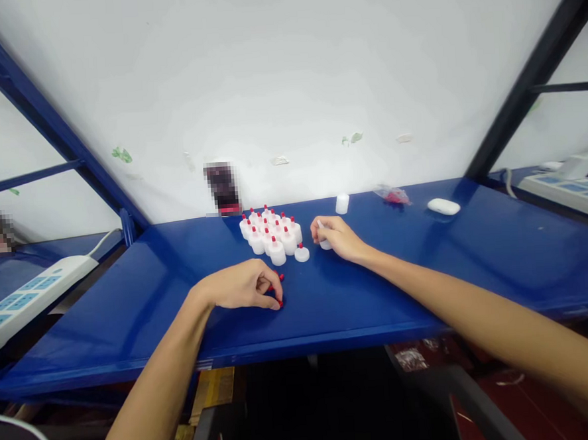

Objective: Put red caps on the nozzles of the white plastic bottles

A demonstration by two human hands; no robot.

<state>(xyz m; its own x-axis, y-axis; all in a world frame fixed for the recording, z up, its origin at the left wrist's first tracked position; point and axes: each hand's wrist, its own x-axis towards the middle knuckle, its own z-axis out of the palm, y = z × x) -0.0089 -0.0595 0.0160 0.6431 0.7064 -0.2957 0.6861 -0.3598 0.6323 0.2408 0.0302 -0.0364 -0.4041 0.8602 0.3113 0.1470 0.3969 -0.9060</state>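
Note:
My left hand (251, 286) is low over the blue table, thumb and forefinger pinched on a small red cap (280, 304). More red caps (281, 276) lie just behind its fingers, partly covered. To the right, my right hand (339, 237) has its fingers closed around a white nozzle lid (325, 244), mostly hidden by the fingers. Between the hands, a white lid with a red tip (302, 254) lies flat on the table. Behind it stands a tight group of several white bottles with red tips (276, 251), all upright.
A plain white bottle (342, 204) stands near the wall. Right of it are a clear bag of red caps (395, 196) and a white oval object (443, 206). A phone-like dark object (222, 184), blurred, leans on the wall. A power strip (39, 289) lies left.

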